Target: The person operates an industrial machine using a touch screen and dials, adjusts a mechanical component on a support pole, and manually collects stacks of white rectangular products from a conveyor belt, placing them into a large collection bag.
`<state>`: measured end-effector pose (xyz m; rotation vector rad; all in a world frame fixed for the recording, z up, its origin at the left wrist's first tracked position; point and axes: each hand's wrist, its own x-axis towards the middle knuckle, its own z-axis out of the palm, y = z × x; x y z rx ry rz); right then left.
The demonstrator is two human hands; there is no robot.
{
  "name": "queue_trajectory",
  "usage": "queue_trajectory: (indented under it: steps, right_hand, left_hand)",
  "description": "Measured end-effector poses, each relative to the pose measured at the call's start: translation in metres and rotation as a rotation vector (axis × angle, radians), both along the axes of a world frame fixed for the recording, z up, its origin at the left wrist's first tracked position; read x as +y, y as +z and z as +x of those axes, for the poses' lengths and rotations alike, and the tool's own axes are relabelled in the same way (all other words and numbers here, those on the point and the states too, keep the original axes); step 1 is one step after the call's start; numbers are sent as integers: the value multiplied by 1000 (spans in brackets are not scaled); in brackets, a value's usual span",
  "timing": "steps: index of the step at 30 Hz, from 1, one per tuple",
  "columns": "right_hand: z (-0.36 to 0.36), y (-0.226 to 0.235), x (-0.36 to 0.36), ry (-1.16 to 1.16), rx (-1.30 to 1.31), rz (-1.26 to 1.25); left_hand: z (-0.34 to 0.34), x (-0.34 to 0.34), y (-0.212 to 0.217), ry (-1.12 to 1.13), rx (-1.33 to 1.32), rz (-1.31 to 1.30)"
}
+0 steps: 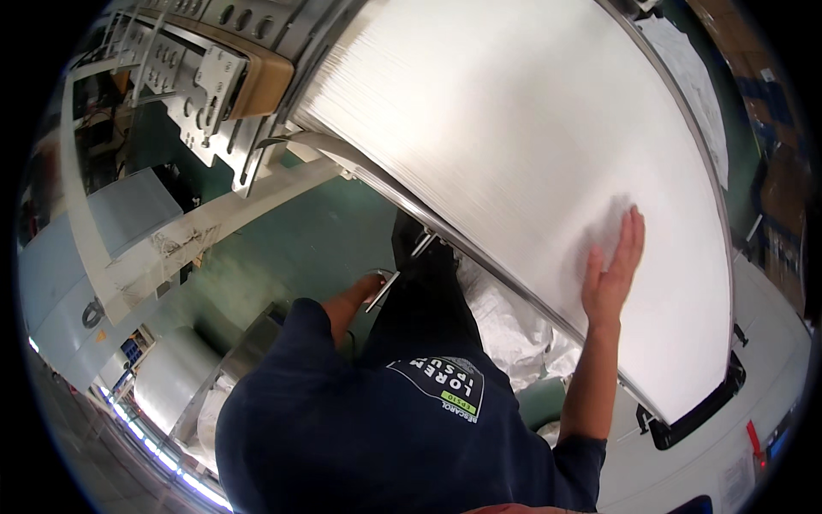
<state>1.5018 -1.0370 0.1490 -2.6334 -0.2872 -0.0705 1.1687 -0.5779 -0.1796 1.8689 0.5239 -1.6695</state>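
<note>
We list one stack of white sheets [514, 128], lying inside a metal frame [685, 104]. One right hand [611, 278]: fingers straight and open, over the sheets, towards the frame's near right corner; contact, we cannot tell. One left hand [366, 287]: beside a metal rod [383, 292], outside the frame's near edge; grip, we cannot tell.

From my remote station, I had sheets [531, 146] spanning 12 to 4 o'clock, a rail [505, 280] along their near edge. The right hand [615, 276] was over them at 3; the left hand [368, 286] — toward 8 — was beside a rod [383, 293]. Farther out at 8 — a drum [174, 377]. Sheeting [498, 324] lay below the rail, between 4 and 5.
</note>
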Motion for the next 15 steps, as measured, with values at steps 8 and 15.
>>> queue_trajectory:
  steps: [8,15]
  right_hand:
    - [20,-9,61,200,98,7]
    - [11,-9,50,340,224,-222]
  left_hand:
    - [-14,4,-4,77,-24,-25]
    - [33,-6,37,95,-35,-242]
